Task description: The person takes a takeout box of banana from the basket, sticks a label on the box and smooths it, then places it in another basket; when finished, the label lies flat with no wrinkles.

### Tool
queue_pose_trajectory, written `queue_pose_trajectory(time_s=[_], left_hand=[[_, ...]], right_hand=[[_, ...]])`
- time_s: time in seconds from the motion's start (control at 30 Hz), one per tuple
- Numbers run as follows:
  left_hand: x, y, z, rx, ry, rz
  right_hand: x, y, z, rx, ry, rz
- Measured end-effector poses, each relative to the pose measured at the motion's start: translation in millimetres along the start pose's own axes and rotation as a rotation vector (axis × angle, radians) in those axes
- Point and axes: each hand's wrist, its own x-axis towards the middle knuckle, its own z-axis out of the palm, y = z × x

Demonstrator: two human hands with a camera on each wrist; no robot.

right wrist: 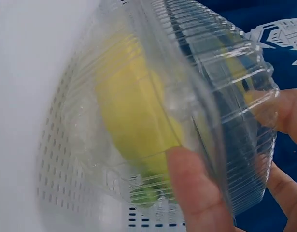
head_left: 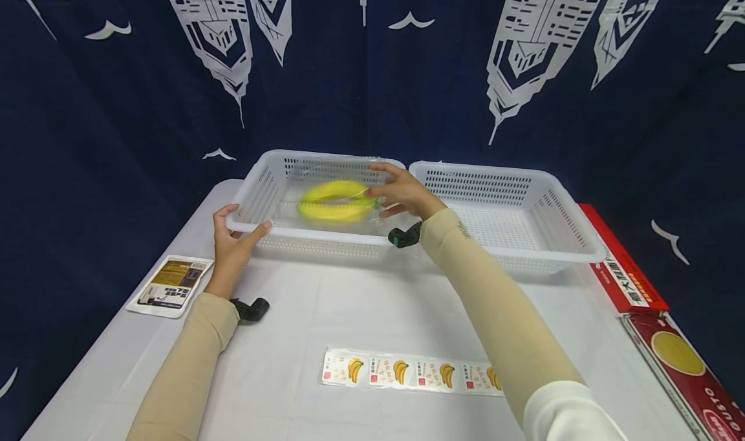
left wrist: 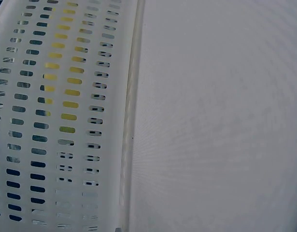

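Observation:
My left hand (head_left: 231,253) grips the front left corner of a white perforated plastic basket (head_left: 320,235), thumb over the rim. In the left wrist view the basket's slotted wall (left wrist: 51,145) shows, with yellow behind the holes; the hand is out of that view. My right hand (head_left: 407,195) is at the right end of the same basket. It holds a clear plastic clamshell box (right wrist: 220,145), with the thumb (right wrist: 194,183) on the near side and fingers on the far side. Inside the box lie yellow bananas (head_left: 334,213) with green tips.
A second white basket (head_left: 547,255) stands to the right, against the first. A strip of banana labels (head_left: 407,371) lies in front. At the left is a white pouch (head_left: 171,286); at the right edge are a red box (head_left: 628,266) and a dark red box (head_left: 681,370).

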Motion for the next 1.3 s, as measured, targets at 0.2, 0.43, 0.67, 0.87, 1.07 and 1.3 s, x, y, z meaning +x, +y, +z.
queue_pose_trajectory(time_s=[0.2, 0.43, 0.67, 0.87, 1.07, 1.3], left_hand=[[-0.2, 0.5, 0.4, -0.008, -0.002, -0.001], [0.7, -0.4, -0.4, -0.003, -0.003, -0.006], [0.6, -0.7, -1.3, 0.016, -0.006, -0.013], [-0.9, -0.1, -0.2, 0.028, 0.007, -0.004], [-1.1, -0.2, -0.2, 0.047, 0.005, -0.006], [-0.7, -0.5, -0.5, 0.036, 0.009, -0.005]], right_hand=[[-10.9, 1.1, -7.7, 0.011, 0.008, -0.026], [-25.6, 0.6, -17.4, 0.024, 0.025, -0.052], [-42.7, 1.8, -24.1, 0.031, 0.044, -0.103], [-61.2, 5.7, -31.7, 0.015, 0.057, -0.146], [-83.4, 8.2, -38.8, -0.019, 0.077, -0.178], [-110.8, 13.9, -42.5, -0.043, 0.077, -0.222]])
